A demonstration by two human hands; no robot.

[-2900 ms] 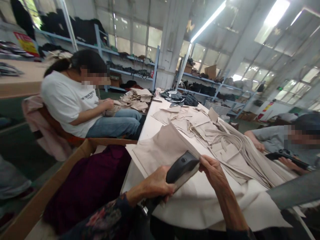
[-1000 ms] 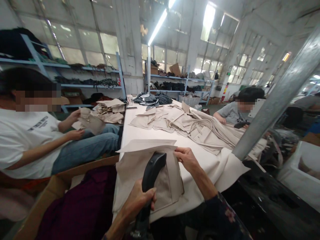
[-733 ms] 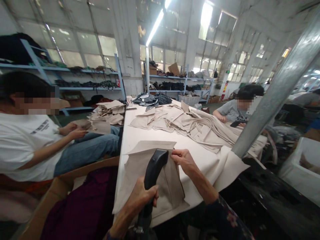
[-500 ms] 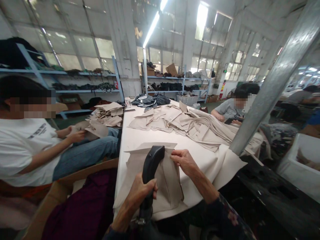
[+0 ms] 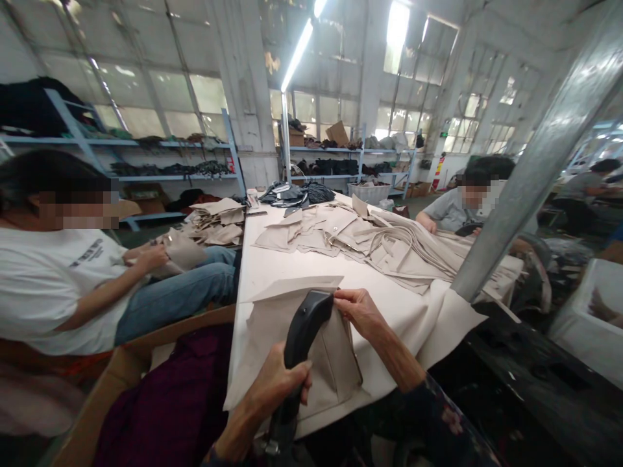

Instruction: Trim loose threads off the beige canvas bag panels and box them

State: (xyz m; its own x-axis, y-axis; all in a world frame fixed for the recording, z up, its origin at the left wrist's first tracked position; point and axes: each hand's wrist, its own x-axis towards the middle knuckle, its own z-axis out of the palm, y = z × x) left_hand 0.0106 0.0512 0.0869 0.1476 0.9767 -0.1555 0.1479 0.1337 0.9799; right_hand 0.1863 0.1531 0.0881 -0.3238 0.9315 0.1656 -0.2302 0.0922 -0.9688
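My left hand [image 5: 277, 383] is wrapped round a black curved hose nozzle [image 5: 309, 324], which has a metal clamp low on its shaft. The nozzle's flat tip lies over the top edge of a beige bag panel [image 5: 341, 357] with stitched seams. At that edge, right beside the tip, my right hand [image 5: 357, 310] pinches the panel between thumb and fingertips. Beneath the panel is a pale cloth covering the table [image 5: 243, 259]. A beige flap [image 5: 287, 287] stands out behind the nozzle.
Beige pieces and straps [image 5: 389, 246] are heaped farther back, near dark bundles [image 5: 296, 193]. A metal post [image 5: 525, 175] slants up on the right. At left, a seated person [image 5: 58, 279] handles beige pieces beside a carton [image 5: 107, 389] with purple cloth. Another person [image 5: 452, 204] sits across the table.
The nozzle's tip has moved right along the panel's top edge, up to my right fingertips. My right hand still pinches the panel. The view has shifted slightly.
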